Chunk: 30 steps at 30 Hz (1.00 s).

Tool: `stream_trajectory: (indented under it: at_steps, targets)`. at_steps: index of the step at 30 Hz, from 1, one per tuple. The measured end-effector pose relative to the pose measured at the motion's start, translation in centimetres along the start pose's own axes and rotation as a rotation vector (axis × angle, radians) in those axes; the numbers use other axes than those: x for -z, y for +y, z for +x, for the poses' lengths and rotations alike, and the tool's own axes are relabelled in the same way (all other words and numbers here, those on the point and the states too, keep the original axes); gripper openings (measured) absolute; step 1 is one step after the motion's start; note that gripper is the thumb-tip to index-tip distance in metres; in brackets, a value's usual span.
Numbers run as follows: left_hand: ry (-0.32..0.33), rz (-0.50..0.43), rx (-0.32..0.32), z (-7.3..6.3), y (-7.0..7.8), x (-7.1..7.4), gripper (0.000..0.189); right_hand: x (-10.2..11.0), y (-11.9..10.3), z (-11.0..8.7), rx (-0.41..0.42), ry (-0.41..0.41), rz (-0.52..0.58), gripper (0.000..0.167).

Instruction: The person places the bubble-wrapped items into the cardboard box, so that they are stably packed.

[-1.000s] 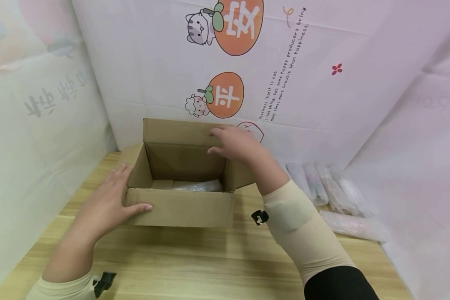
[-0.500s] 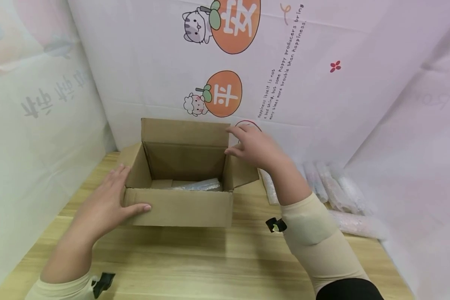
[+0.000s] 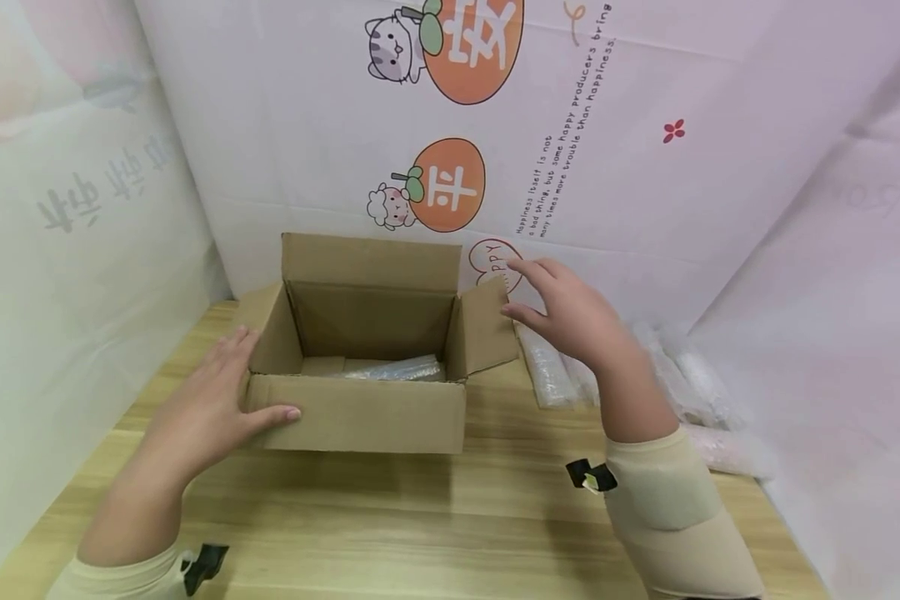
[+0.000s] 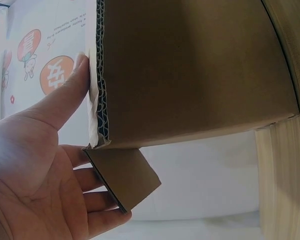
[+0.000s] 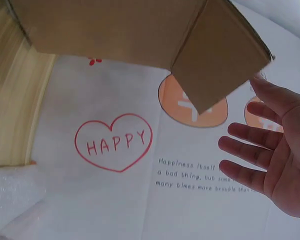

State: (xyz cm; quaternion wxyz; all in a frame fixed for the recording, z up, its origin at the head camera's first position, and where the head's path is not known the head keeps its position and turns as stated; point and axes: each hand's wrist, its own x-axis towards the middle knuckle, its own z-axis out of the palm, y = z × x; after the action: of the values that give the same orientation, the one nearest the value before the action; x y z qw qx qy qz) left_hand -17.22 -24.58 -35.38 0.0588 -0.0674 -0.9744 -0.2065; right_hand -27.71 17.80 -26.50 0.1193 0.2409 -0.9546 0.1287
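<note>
An open cardboard box (image 3: 360, 417) stands on the wooden table, its flaps spread outward. Inside it lies a bubble-wrapped item (image 3: 401, 369), partly hidden by the front wall. My left hand (image 3: 195, 417) rests on the box's front left corner. Its thumb lies straight over the front flap and its fingers reach along the left flap (image 4: 125, 177). Beside the right flap (image 3: 489, 327) is my right hand (image 3: 577, 321), fingers spread and nothing in its grasp. The right thumb tip is at the flap's outer edge; whether it touches I cannot tell.
Several bubble-wrapped packages (image 3: 547, 371) lie on the wooden table (image 3: 360, 525) to the right, partly behind my right arm. A white printed sheet (image 3: 607, 158) stands as a wall behind the box. White sheets also border the left and right sides.
My right hand has moved right, from over the box's back right corner to outside the right flap, uncovering the flap and some packages. My left hand and the box have stayed in place.
</note>
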Motion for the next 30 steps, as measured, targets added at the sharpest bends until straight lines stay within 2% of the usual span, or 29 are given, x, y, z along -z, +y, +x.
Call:
stream_trajectory:
  at_steps: [6, 19, 30]
  targets:
    - [0.004, 0.003, -0.003, 0.0, 0.0, 0.0, 0.125, 0.1, 2.1, -2.2, -0.043, 0.008, -0.002, 0.069]
    - [0.013, 0.0, -0.011, -0.1, 0.1, 0.0, 0.125, 0.5, 6.0, -6.6, -0.142, -0.049, -0.017, 0.071]
    - [0.006, 0.007, -0.006, 0.0, 0.1, 0.1, 0.125, 0.0, 9.1, -10.1, -0.175, -0.082, -0.032, 0.075]
